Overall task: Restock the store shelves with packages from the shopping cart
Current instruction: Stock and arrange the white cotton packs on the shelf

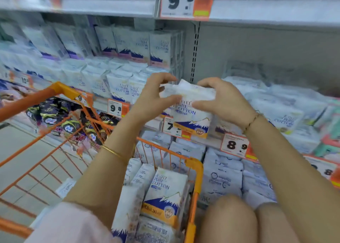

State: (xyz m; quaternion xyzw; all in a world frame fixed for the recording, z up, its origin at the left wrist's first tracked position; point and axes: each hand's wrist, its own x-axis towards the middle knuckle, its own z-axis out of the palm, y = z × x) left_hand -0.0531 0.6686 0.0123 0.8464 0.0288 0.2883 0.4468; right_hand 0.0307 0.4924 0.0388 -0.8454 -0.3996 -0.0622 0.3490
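Package [191,114] upright, long axis vertical, top edge pinched by both grips: left hand [156,99] at 9 o'clock, right hand [225,103] at 3. Low stack [261,95] on shelf [257,46] lies at 2 o'clock; right hand nearer.

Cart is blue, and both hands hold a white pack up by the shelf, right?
No, the cart is orange, not blue; the head view shows it. The left hand and right hand do hold the white pack up by the shelf.
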